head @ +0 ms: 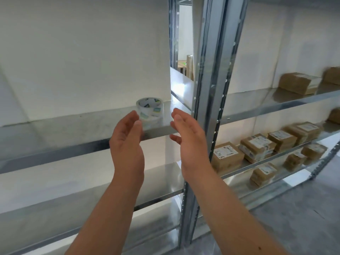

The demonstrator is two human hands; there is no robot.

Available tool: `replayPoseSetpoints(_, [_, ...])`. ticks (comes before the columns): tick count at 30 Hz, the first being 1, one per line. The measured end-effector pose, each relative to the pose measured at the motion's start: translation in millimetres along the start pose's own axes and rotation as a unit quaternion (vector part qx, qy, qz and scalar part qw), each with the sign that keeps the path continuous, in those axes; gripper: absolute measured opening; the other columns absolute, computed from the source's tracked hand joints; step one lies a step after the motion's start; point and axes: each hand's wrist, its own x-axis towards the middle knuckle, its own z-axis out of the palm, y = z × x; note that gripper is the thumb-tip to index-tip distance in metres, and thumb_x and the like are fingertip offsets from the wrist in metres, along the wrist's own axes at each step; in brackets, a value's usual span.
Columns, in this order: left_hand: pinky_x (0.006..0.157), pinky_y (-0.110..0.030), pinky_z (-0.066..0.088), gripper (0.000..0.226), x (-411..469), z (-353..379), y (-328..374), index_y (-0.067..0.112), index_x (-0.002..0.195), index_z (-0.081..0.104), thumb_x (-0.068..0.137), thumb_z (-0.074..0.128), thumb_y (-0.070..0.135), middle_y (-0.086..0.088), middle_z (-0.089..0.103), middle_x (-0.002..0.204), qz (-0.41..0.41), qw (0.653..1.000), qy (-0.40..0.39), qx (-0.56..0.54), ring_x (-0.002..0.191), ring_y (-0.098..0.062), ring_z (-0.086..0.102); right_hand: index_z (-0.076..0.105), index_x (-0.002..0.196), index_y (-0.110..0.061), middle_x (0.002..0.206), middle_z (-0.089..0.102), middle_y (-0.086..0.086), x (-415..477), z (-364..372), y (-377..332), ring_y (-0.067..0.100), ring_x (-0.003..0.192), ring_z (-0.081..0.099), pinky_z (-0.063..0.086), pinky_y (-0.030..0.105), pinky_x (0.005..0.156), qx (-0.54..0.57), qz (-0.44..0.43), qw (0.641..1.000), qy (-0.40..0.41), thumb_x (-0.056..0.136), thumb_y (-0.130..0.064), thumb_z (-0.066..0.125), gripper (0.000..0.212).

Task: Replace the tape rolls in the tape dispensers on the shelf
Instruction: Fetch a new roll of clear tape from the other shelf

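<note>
A stack of clear tape rolls (150, 111) with green and blue labels stands near the right end of the metal shelf (73, 129). My left hand (127, 142) is raised just left of the stack, fingers straight, its fingertips at or close to the stack's side. My right hand (187, 137) is held up to the right of the stack, a gap apart from it, fingers relaxed and holding nothing. No tape dispenser shows in this view.
Grey steel uprights (211, 89) stand right of my hands. Brown cardboard parcels (257, 150) lie on the shelves at the right. A lower shelf board (92, 190) runs beneath my forearms. The white wall backs the shelving.
</note>
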Motion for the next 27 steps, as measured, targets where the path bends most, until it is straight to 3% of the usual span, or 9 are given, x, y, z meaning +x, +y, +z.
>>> replayPoseSetpoints(6, [0.106,-0.036,0.054,0.020,5.1,15.7,-1.4,0.024,0.114,0.073,0.102,0.061,0.012,0.004,0.076,0.119,0.012,0.999,0.041,0.015,0.116,-0.016,0.071,0.061,0.133,-0.038,0.129,0.060,-0.022,27.7,-2.2,0.1,0.007,0.127,0.056,0.045,0.044,0.115,-0.005,0.005,0.999,-0.044,0.101,-0.046,0.054,0.034])
replayPoseSetpoints(9, [0.093,-0.025,0.058,0.021,16.6,34.1,2.6,0.029,0.105,0.074,0.102,0.061,0.012,0.013,0.078,0.103,0.027,0.998,0.031,0.044,0.110,-0.013,0.072,0.061,0.135,-0.033,0.125,0.061,-0.021,43.2,-8.4,-4.1,0.006,0.123,0.057,0.048,0.041,0.113,0.014,0.001,0.998,-0.057,0.102,-0.042,0.053,0.034])
replayPoseSetpoints(11, [0.084,-0.017,0.057,0.020,25.9,43.6,3.4,0.027,0.111,0.073,0.102,0.062,0.013,0.014,0.077,0.105,0.027,0.997,0.026,0.062,0.108,-0.011,0.072,0.061,0.137,-0.029,0.122,0.062,-0.021,52.2,-12.7,-6.0,0.003,0.118,0.059,0.050,0.038,0.110,0.028,0.002,0.997,-0.066,0.103,-0.038,0.053,0.036])
replayPoseSetpoints(14, [0.092,-0.022,0.055,0.028,39.3,52.3,-6.2,0.026,0.126,0.069,0.100,0.064,0.017,0.013,0.073,0.117,0.028,0.992,0.031,0.120,0.113,-0.009,0.068,0.062,0.136,-0.029,0.121,0.064,-0.022,66.3,-20.5,-4.7,0.002,0.117,0.060,0.050,0.038,0.110,0.043,0.002,0.996,-0.082,0.102,-0.036,0.056,0.035])
replayPoseSetpoints(18, [0.101,-0.028,0.052,0.032,58.3,57.8,-10.8,0.021,0.132,0.067,0.100,0.063,0.020,0.009,0.071,0.124,0.064,0.972,0.026,0.223,0.115,-0.010,0.066,0.066,0.126,-0.035,0.132,0.066,-0.014,82.2,-25.1,0.0,0.006,0.123,0.061,0.048,0.043,0.112,0.056,0.006,0.995,-0.083,0.101,-0.036,0.059,0.026])
replayPoseSetpoints(22, [0.093,-0.021,0.051,0.035,83.8,72.4,-6.2,0.022,0.134,0.064,0.100,0.062,0.026,0.007,0.069,0.124,0.122,0.889,-0.073,0.435,0.113,-0.011,0.064,0.068,0.123,-0.034,0.130,0.068,-0.013,91.1,-25.1,2.2,0.006,0.121,0.062,0.048,0.044,0.112,0.069,0.008,0.993,-0.093,0.102,-0.033,0.058,0.023])
replayPoseSetpoints(25, [0.091,-0.032,0.052,0.032,103.2,83.5,-7.7,0.018,0.130,0.066,0.101,0.056,0.027,-0.002,0.071,0.123,0.135,0.755,-0.128,0.629,0.109,-0.021,0.065,0.069,0.126,-0.030,0.127,0.070,-0.013,95.5,-25.5,2.6,0.007,0.121,0.063,0.047,0.043,0.113,0.068,0.007,0.993,-0.094,0.102,-0.032,0.058,0.027])
replayPoseSetpoints(27, [0.076,-0.033,0.050,0.024,114.3,88.5,-9.2,0.012,0.110,0.069,0.101,0.052,0.026,-0.007,0.072,0.107,0.138,0.675,-0.144,0.710,0.090,-0.023,0.064,0.069,0.122,-0.031,0.126,0.070,-0.012,98.1,-25.9,2.7,0.007,0.121,0.063,0.047,0.043,0.113,0.072,0.012,0.993,-0.093,0.102,-0.032,0.059,0.024])
